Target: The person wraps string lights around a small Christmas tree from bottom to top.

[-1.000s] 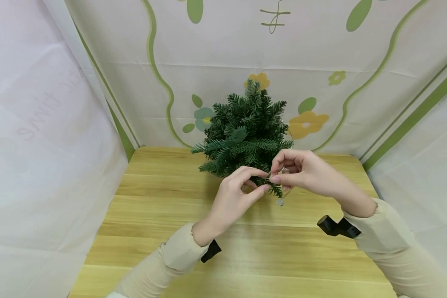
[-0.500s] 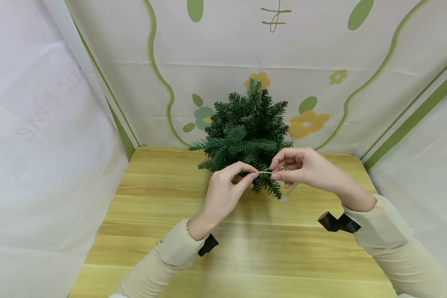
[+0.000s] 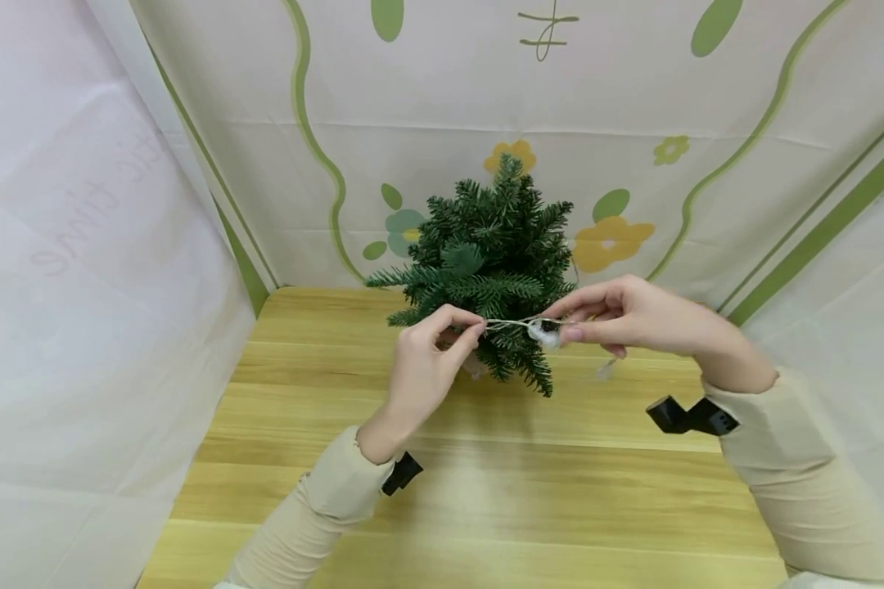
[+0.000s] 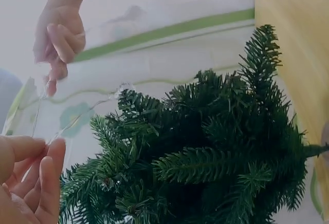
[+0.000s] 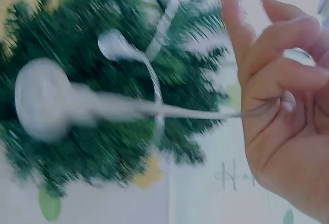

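A small artificial Christmas tree (image 3: 479, 237) stands at the back of the wooden table, dense with green needles. In front of its right side a string of fairy lights (image 3: 507, 323) stretches between the two hands. The left hand (image 3: 423, 368) pinches the thin wire between thumb and forefinger. The right hand (image 3: 633, 315) holds the wire with curled fingers, a clear bulb (image 3: 543, 334) beside its fingertips. Another bulb (image 3: 604, 370) dangles below that hand. In the right wrist view a blurred round bulb (image 5: 43, 99) hangs on wire running from the palm. A bulb (image 4: 125, 88) also touches the branch tips.
The wooden table (image 3: 280, 458) extends toward the person. Behind the tree hangs a printed cloth backdrop (image 3: 442, 90) with flowers and green lines. White cloth walls (image 3: 81, 327) close in both sides. Black wrist cameras (image 3: 691, 415) sit at the cuffs.
The hands have drawn apart, left hand leftward and right hand rightward, and the wire between them has lengthened. A bulb now shows between them. The tree has tilted slightly.
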Action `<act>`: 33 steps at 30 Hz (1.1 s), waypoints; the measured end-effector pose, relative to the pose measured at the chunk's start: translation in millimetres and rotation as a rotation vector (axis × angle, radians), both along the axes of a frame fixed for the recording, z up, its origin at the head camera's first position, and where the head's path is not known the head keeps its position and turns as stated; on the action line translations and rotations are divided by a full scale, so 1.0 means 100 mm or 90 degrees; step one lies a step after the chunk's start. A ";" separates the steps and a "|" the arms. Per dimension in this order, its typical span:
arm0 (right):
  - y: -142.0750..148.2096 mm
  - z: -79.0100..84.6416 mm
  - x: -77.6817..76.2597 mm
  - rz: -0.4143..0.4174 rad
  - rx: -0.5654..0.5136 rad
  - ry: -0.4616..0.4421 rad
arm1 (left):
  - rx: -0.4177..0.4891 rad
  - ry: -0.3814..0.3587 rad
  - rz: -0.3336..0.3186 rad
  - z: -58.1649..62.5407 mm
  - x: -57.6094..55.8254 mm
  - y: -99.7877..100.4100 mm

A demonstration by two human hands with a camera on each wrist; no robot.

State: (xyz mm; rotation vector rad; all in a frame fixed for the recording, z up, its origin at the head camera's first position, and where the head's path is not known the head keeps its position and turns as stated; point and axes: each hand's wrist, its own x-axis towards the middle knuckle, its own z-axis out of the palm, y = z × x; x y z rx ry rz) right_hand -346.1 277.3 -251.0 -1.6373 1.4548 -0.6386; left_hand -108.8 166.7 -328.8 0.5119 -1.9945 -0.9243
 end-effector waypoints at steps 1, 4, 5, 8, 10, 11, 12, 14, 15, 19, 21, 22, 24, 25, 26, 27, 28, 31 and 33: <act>0.00 0.02 -0.08 0.013 -0.002 0.000 | -0.004 0.007 0.013 0.00 0.00 0.00; 0.00 0.10 -0.28 0.038 -0.005 0.022 | -0.010 0.025 0.049 0.00 0.00 -0.03; 0.00 0.13 -0.33 0.038 -0.006 0.032 | -0.009 0.030 0.055 0.00 0.01 -0.05; 0.01 0.22 -0.47 0.022 -0.004 0.050 | 0.000 0.038 0.065 0.00 0.03 -0.09; 0.01 0.27 -0.55 0.021 -0.017 0.015 | 0.009 0.042 0.066 0.01 0.04 -0.11; 0.00 0.29 -0.58 0.026 -0.030 -0.017 | 0.016 0.045 0.066 0.01 0.04 -0.12; -0.01 0.31 -0.61 0.030 -0.049 -0.058 | 0.022 0.050 0.068 0.02 0.04 -0.13; -0.04 0.33 -0.67 0.045 -0.101 -0.150 | 0.026 0.060 0.076 0.03 0.04 -0.15; -0.06 0.34 -0.69 0.053 -0.129 -0.199 | 0.025 0.065 0.084 0.05 0.05 -0.16; -0.18 0.40 -0.76 0.052 -0.227 -0.364 | -0.011 0.078 0.133 0.10 0.03 -0.17; -0.29 0.46 -0.80 0.037 -0.245 -0.433 | -0.031 0.080 0.169 0.13 -0.01 -0.11; -0.33 0.50 -0.77 0.019 -0.260 -0.460 | -0.040 0.081 0.174 0.15 -0.01 -0.12; -0.41 0.58 -0.72 -0.016 -0.274 -0.536 | -0.054 0.082 0.182 0.18 -0.02 -0.14; -0.45 0.62 -0.68 -0.031 -0.284 -0.568 | -0.063 0.081 0.188 0.20 -0.03 -0.15; -0.48 0.65 -0.64 -0.042 -0.298 -0.591 | -0.075 0.077 0.198 0.21 -0.04 -0.16; -0.52 0.69 -0.61 -0.047 -0.310 -0.615 | -0.089 0.071 0.208 0.22 -0.05 -0.17; -0.56 0.73 -0.58 -0.046 -0.320 -0.634 | -0.106 0.062 0.221 0.23 -0.06 -0.18; -0.65 0.82 -0.50 -0.065 -0.326 -0.655 | -0.172 0.030 0.264 0.25 -0.10 -0.21; -0.71 0.88 -0.48 -0.074 -0.298 -0.672 | -0.221 0.014 0.290 0.26 -0.11 -0.23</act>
